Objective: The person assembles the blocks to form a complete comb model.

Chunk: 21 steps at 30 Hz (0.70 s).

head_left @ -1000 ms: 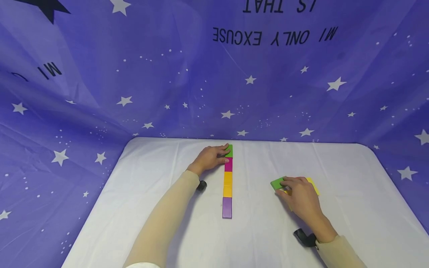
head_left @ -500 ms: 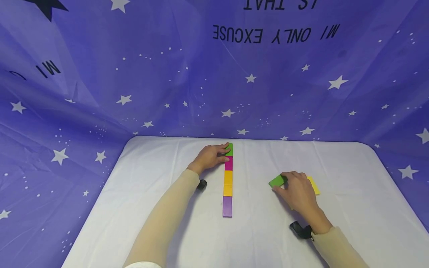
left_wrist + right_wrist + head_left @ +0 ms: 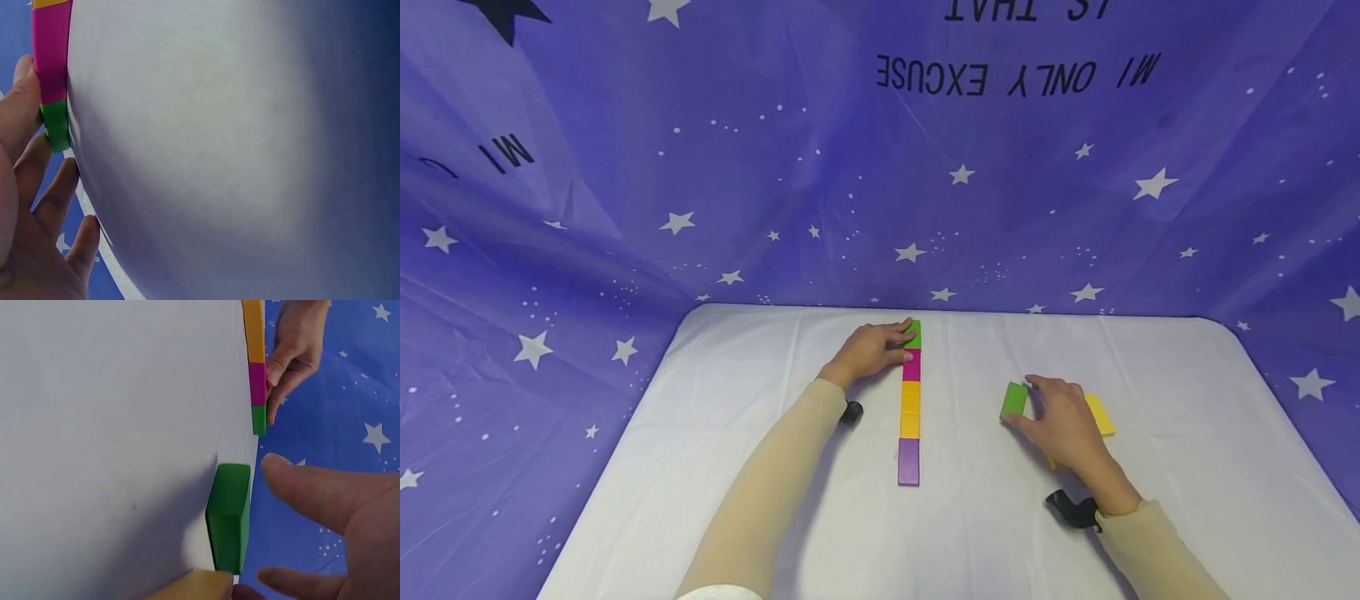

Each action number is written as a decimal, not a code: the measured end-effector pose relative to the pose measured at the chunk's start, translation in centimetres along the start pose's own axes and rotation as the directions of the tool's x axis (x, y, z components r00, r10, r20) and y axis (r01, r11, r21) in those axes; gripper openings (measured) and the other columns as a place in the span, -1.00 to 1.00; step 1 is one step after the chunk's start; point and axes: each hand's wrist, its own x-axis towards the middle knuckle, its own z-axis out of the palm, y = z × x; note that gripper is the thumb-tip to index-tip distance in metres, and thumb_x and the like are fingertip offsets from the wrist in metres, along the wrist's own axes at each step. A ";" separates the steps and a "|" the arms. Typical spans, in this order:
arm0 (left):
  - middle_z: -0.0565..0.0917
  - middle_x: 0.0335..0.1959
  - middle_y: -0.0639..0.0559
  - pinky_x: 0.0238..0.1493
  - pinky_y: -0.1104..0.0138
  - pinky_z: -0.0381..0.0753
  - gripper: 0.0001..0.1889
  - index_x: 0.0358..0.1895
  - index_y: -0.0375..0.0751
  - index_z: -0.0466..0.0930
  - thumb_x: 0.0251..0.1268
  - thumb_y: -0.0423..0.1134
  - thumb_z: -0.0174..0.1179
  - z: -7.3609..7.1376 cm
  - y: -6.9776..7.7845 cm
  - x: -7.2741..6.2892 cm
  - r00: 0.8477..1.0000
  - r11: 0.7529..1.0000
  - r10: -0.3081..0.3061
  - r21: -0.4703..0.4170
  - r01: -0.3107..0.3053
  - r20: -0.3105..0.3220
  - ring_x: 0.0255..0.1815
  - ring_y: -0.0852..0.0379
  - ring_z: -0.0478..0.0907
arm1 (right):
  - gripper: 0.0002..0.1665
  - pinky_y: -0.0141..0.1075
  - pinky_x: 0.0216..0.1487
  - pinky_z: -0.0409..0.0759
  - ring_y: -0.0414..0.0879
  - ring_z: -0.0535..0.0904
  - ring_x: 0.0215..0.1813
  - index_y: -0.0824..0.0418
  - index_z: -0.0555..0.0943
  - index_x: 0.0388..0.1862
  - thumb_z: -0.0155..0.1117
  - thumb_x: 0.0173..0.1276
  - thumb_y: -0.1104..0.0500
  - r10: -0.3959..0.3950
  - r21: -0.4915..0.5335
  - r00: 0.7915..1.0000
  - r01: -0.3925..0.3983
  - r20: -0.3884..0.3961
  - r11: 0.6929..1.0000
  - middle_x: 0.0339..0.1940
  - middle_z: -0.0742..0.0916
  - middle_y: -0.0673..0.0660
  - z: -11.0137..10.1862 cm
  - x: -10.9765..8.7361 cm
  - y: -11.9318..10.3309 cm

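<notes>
In the head view, my left hand (image 3: pixel 867 350) is at the far end of a straight row of blocks, its fingers spread against a green block (image 3: pixel 914 333) and its thumb at a magenta block (image 3: pixel 912 367). An orange stretch (image 3: pixel 910 408) and a purple block (image 3: pixel 908 462) continue the row toward me. To the right, my right hand (image 3: pixel 1063 421) spans a loose green block (image 3: pixel 1013 402), thumb near one end and forefinger by the other. The right wrist view shows a slight gap between that thumb (image 3: pixel 278 467) and the loose green block (image 3: pixel 231 500).
A yellow block (image 3: pixel 1100 414) lies just beyond my right hand, and an orange-yellow block (image 3: pixel 1053 464) is mostly hidden beneath it. The white-covered table (image 3: pixel 775 329) meets a blue star-patterned cloth (image 3: pixel 1015 208) along its far and side edges.
The loose green block has turned from slanted to nearly in line with the row and shifted slightly left. My right hand has moved slightly left and away from me. My left hand stays put.
</notes>
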 end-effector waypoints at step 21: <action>0.29 0.51 0.25 0.55 0.14 0.13 -0.45 0.39 0.12 0.47 0.37 0.09 0.25 0.1 0.0 -0.1 1.000 1.000 0.001 -0.002 -0.001 -0.006 0.54 0.05 0.22 | -0.17 0.21 0.11 0.50 0.41 0.49 0.12 0.51 0.53 0.20 0.55 0.11 -0.02 0.017 -0.050 1.000 -0.018 -0.009 0.999 0.11 0.63 0.51 0.9 0.1 -0.7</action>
